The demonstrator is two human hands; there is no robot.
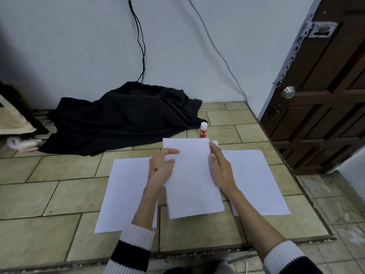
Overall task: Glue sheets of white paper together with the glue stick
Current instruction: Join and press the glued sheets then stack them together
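A white sheet (pixel 192 180) lies in the middle of the tiled floor, held at both long edges. My left hand (pixel 161 167) grips its left edge, thumb and fingers curled over the top. My right hand (pixel 222 169) presses along its right edge. Two more white sheets rest flat on the floor, one at the left (pixel 126 192) and one at the right (pixel 254 180). The red glue stick (pixel 203 131) stands upright just beyond the held sheet, and its white cap (pixel 215 142) lies beside my right fingertips.
A heap of black cloth (pixel 122 117) lies against the white wall behind the papers. A brown wooden door (pixel 324 91) stands at the right. The tiled platform ends in a step edge (pixel 308 198) at the right and front.
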